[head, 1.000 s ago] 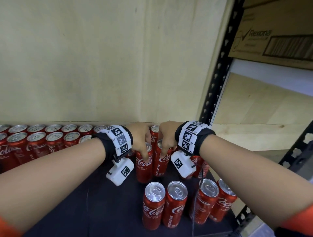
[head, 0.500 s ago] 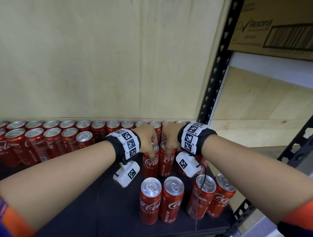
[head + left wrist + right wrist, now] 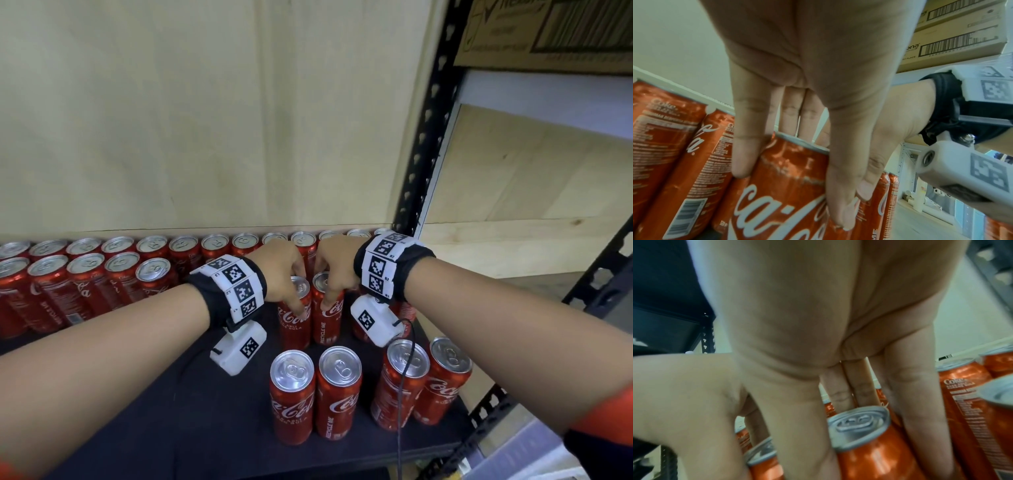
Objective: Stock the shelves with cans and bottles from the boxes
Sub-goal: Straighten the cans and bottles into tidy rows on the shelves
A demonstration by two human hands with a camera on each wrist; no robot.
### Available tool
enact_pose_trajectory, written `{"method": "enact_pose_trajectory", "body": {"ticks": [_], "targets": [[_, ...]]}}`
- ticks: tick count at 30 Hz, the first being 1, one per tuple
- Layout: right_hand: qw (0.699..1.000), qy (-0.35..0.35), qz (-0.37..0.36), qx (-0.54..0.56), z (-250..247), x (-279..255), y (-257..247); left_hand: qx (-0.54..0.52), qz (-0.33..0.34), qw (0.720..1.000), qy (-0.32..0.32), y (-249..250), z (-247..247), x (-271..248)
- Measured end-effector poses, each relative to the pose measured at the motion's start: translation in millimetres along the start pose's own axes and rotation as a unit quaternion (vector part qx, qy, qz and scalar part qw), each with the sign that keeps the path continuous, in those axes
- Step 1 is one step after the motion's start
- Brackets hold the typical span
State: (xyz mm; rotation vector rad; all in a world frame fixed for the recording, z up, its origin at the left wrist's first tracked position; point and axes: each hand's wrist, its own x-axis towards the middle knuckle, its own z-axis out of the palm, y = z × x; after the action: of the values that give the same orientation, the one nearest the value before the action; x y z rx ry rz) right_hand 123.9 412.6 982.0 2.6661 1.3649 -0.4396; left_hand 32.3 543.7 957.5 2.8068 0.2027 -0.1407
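Two red Coca-Cola cans stand side by side on the black shelf (image 3: 164, 431). My left hand (image 3: 285, 274) grips the left can (image 3: 294, 325) from above, thumb on the front and fingers round the top rim; in the left wrist view that can (image 3: 785, 186) fills the space under my palm. My right hand (image 3: 335, 270) grips the right can (image 3: 329, 322) the same way, and in the right wrist view its can (image 3: 865, 444) sits between thumb and fingers. Both cans are upright with their bases on the shelf.
Two rows of cans (image 3: 102, 270) line the wooden back panel (image 3: 205, 120). Two pairs stand in front: one pair (image 3: 315, 394) centre, another (image 3: 423, 380) by the right edge. More cans (image 3: 406, 313) hide under my right wrist. A black upright post (image 3: 424, 137) bounds the right; a cardboard box (image 3: 548, 31) sits above.
My head has shifted, so more of the back row shows. Both hands keep hold of the same two cans, which stand slightly further back than before.
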Motion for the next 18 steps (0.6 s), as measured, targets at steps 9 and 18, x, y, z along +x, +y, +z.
{"method": "enact_pose_trajectory", "body": {"ticks": [9,18], "targets": [[0.999,-0.004,0.009,0.041,1.8,3.9,0.3,-0.004,-0.007,1.000,-0.011,-4.7,-1.9,2.2],[0.994,-0.023,0.021,0.104,0.8,6.5,4.7,-0.003,-0.010,1.000,-0.019,-8.4,-3.1,6.2]]}}
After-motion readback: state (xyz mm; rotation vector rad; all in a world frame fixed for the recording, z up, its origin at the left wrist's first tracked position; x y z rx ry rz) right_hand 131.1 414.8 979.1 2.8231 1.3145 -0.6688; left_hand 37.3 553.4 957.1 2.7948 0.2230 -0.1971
